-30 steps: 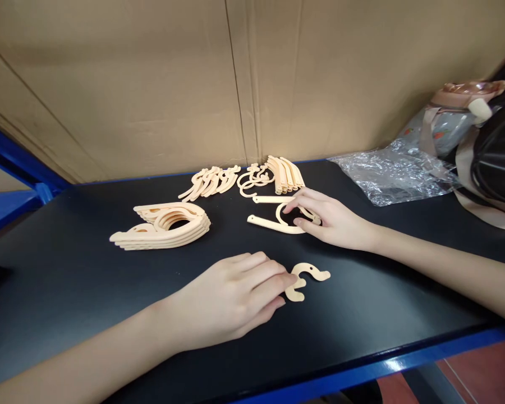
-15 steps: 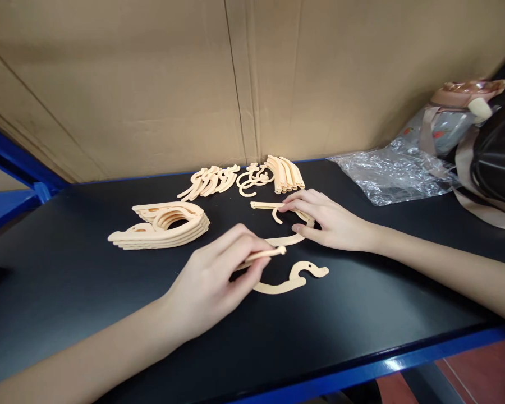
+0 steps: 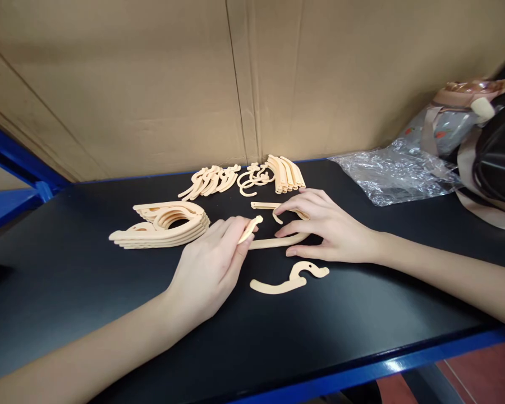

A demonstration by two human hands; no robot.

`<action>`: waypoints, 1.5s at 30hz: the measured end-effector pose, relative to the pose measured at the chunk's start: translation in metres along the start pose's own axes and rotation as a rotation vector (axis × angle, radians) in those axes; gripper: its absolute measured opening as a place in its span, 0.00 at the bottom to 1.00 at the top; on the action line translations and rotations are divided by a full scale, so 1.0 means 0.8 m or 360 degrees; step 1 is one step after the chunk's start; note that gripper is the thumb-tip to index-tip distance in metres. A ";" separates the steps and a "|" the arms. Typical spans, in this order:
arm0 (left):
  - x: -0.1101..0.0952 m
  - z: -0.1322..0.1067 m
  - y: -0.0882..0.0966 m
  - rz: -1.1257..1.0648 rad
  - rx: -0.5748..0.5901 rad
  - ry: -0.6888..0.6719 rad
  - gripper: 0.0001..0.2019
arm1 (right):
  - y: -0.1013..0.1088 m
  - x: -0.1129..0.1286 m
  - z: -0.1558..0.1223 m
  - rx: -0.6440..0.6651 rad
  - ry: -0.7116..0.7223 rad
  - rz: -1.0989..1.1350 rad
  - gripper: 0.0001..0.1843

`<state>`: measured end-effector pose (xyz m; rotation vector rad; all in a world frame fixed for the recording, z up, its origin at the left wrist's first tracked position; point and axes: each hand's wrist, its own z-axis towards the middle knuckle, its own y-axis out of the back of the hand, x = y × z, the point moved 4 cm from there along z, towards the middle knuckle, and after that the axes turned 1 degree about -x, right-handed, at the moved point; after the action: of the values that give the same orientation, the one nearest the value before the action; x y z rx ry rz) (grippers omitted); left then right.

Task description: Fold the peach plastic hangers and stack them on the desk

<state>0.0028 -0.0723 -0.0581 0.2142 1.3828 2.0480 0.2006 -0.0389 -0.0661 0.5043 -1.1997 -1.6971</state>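
My left hand (image 3: pixel 212 261) pinches a small beige plastic hanger piece (image 3: pixel 249 229) between thumb and fingers; most of it is hidden in the hand. My right hand (image 3: pixel 326 227) is spread over a beige folding hanger (image 3: pixel 273 243) lying on the table. Its index fingertip is by the hanger's hook (image 3: pixel 276 216), its thumb apart on the near side; whether the fingers press on the hanger I cannot tell. In front of both hands lies a loose S-shaped hanger arm (image 3: pixel 280 287) with a small hole near one end.
Left of my hands is a stack of folded hangers (image 3: pixel 160 240). Farther back lie loose curved arms (image 3: pixel 210 180), hooks (image 3: pixel 252 182) and a row of straighter bars (image 3: pixel 285 175). Clear plastic wrap (image 3: pixel 387 174), a bottle (image 3: pixel 450 120) and a black bag (image 3: pixel 496 151) occupy the right; cardboard (image 3: pixel 151 84) stands behind.
My left hand has moved slightly away and left, tipping its piece more upright. My right thumb has come off the hanger toward me, and the fingers have spread.
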 end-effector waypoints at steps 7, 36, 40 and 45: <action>-0.003 0.000 -0.003 0.0059 0.0133 -0.0016 0.17 | -0.006 -0.007 -0.004 0.0137 -0.0195 0.0348 0.05; 0.004 0.005 -0.013 -0.0108 0.0401 0.0292 0.22 | 0.002 -0.018 -0.003 0.0185 -0.0498 0.1069 0.09; 0.004 0.004 -0.012 -0.0100 0.0426 0.0234 0.22 | 0.002 -0.018 -0.003 0.0189 -0.0489 0.1068 0.08; 0.004 0.004 -0.011 -0.0086 0.0468 0.0205 0.22 | 0.003 -0.020 -0.003 0.0191 -0.0490 0.1069 0.08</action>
<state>0.0057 -0.0661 -0.0654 0.1700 1.7498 1.8353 0.2107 -0.0265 -0.0683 -0.1058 -1.4872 -1.1456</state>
